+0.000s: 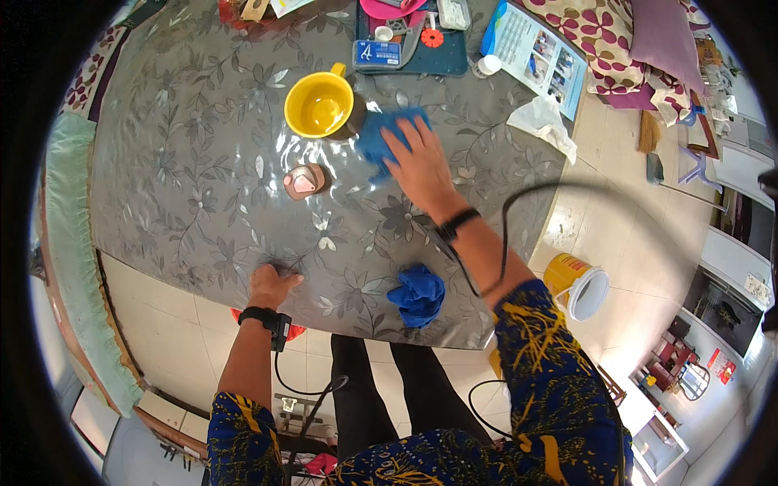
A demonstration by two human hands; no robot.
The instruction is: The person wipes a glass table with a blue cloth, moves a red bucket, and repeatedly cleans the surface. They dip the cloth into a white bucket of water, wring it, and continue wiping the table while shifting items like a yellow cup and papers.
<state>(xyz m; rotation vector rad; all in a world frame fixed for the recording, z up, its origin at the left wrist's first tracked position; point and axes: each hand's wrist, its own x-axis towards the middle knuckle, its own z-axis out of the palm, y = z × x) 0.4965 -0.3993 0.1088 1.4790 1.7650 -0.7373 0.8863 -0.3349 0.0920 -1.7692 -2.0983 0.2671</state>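
Observation:
My right hand [419, 164] lies flat with spread fingers on a blue cloth [378, 138], pressing it to the tabletop [243, 225] with its floral cover. Left of that cloth stands a yellow mug [320, 104], its handle pointing away from me. A small pink and brown object [305, 181], its kind unclear, sits nearer to me than the mug. At the near table edge rests my left hand [271, 287], fingers curled and thumb out, with nothing visible in it. Between my arms a crumpled dark blue cloth [417, 296] lies near the edge.
A dark tray [447, 61] at the far side bears a blue box [377, 53] and small items. Right of it are a white-lidded jar [487, 66], a printed sheet [541, 54] and a white tissue [543, 124]. A yellow bucket [565, 282] stands on the floor; a cable loops by my right arm.

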